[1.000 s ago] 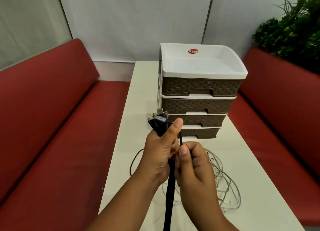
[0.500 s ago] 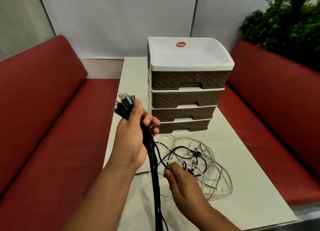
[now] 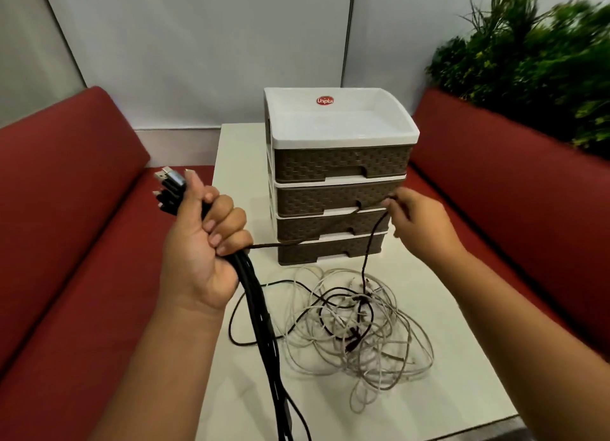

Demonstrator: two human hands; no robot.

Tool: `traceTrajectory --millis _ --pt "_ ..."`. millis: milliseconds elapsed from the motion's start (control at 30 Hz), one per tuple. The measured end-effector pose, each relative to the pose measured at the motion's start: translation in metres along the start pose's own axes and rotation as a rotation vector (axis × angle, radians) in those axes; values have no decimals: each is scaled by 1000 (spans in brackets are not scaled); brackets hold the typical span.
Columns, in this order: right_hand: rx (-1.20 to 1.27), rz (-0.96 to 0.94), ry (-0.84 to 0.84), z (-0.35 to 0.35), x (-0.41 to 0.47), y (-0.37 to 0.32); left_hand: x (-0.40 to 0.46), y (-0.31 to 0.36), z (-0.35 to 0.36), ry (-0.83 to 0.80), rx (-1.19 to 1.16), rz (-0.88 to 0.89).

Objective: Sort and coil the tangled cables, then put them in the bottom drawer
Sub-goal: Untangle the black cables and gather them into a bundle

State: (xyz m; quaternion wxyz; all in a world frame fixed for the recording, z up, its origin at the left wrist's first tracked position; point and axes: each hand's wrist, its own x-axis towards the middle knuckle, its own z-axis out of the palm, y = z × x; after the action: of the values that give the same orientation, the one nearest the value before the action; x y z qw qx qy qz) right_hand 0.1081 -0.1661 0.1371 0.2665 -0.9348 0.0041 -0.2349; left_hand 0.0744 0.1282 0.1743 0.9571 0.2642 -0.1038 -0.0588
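Observation:
My left hand (image 3: 204,242) grips a bundle of black cables (image 3: 264,335) held up over the table's left edge, their plugs sticking out above my fist. One black cable (image 3: 369,242) runs from that fist across to my right hand (image 3: 419,226), which pinches it in front of the drawer unit (image 3: 340,163), then drops into the tangle of white and black cables (image 3: 356,328) on the table. The unit has several brown woven drawers, all closed; the bottom drawer (image 3: 330,250) sits at table level.
The white table (image 3: 462,358) stands between two red sofa benches (image 3: 72,242). A green plant (image 3: 534,71) sits behind the right bench. Grey wall panels are at the back. The unit's white top tray (image 3: 340,120) holds nothing.
My right hand has lifted from the tangle up and to the right, drawing one black cable taut. My left hand with the bundle has shifted slightly left.

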Motion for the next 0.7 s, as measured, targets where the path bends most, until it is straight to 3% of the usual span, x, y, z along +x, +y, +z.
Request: traceTrajectory --millis 100,200,267,400,467,600,700 --pt "298 46 97 -26 23 -31 1 -3 4 43 42 -4" --pt "641 -64 128 -55 28 -79 1 -10 8 76 144 -12" --pt "791 -185 55 -70 23 -115 0 -18 12 68 267 -17" --pt "781 -444 -128 -77 5 -171 -7 -35 26 -49 496 -165" --pt "766 -483 -182 -71 1 -177 -10 -41 31 -104 543 -214" --pt "1085 -297 -243 -45 -3 -145 -8 -42 30 -105 505 -234" --pt "1092 79 -193 1 -21 -96 -5 -37 26 -90 486 -228"
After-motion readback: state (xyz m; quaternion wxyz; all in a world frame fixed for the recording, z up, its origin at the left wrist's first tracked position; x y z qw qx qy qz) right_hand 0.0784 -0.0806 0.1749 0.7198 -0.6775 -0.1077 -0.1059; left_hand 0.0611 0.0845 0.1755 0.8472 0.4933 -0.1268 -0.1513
